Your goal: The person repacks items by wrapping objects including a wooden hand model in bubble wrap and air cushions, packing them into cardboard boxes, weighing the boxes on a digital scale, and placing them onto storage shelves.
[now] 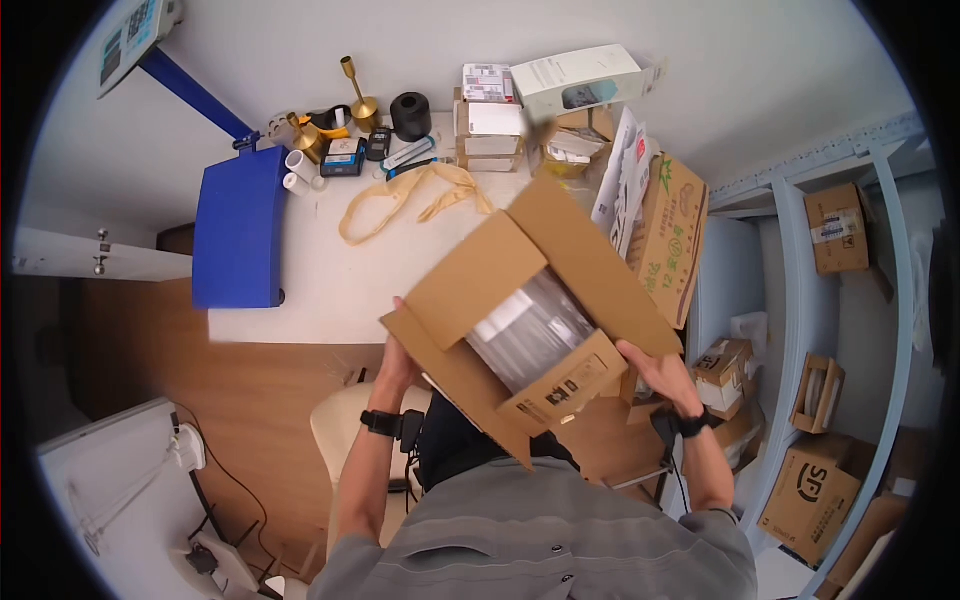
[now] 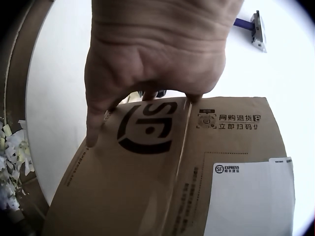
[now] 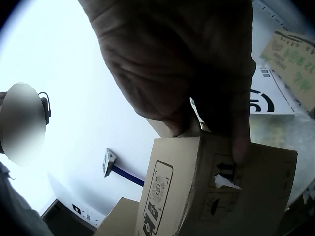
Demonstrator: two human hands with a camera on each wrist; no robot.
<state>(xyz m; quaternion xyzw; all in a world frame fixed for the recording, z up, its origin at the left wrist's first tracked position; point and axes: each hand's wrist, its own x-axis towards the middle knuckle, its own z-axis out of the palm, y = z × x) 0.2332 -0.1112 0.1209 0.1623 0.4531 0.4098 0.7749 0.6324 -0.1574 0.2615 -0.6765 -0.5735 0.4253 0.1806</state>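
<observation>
Both hands hold an open cardboard box (image 1: 480, 275), tilted in front of the body at the table's front edge. Its flaps stand spread, and inside lies something wrapped in clear plastic (image 1: 530, 340); the contents' kind is hidden by the wrap. My left hand (image 1: 397, 365) grips the box's left side. In the left wrist view its fingers hook over the edge, above a black SF print and a white shipping label (image 2: 246, 196). My right hand (image 1: 660, 378) grips the right corner, beside a small torn patch (image 3: 226, 183) in the right wrist view.
On the white table (image 1: 340, 290) lie a beige strap (image 1: 365, 205), gold candlesticks (image 1: 362, 105), a black roll (image 1: 410, 117) and small boxes (image 1: 490, 130). A blue platform scale (image 1: 240, 230) stands left, a printed carton (image 1: 668, 235) right. Blue shelving (image 1: 800, 270) with boxes lines the right; a chair (image 1: 335, 420) sits below.
</observation>
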